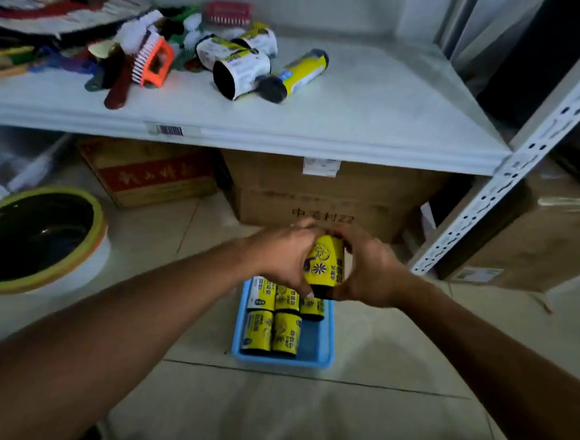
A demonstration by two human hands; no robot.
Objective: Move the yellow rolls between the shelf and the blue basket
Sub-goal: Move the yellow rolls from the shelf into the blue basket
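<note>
A yellow roll [324, 267] was clasped upright between left hand [284, 257] and right hand [369, 271], fingers curled round it, just above the far end of the blue basket [325, 358], where other rolls [272, 325] were laid; the shelf [375, 115] was set beyond the basket, higher.

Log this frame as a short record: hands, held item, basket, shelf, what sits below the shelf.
left hand: grips the held roll from its left side
right hand: grips the same roll from its right side
held roll: yellow, roughly upright, above the basket's far end
blue basket: on the floor, five yellow rolls visible inside
shelf: loose rolls lying beside brushes
below shelf: cardboard boxes
</note>
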